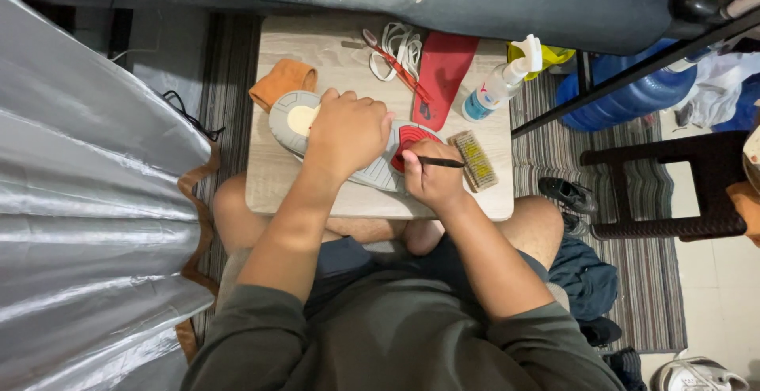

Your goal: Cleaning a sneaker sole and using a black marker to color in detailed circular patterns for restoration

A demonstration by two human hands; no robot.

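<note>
On the surface (273, 181) I press the upturned shoe (294, 118) down with my left hand (346, 132) clamped over it, my right hand (430, 176) pinching a thin black tool (441, 162) at its red sole patch (413, 138).

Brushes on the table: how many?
2. A thin dark brush is in the right hand, at the sole of the shoe. A wooden scrub brush lies right of it. Others may be hidden.

small wood table (273, 177) | on it: shoe (294, 118), orange cloth (283, 79), red insole (442, 70), laces (401, 43), brush (473, 160), spray btl (500, 82)
</note>
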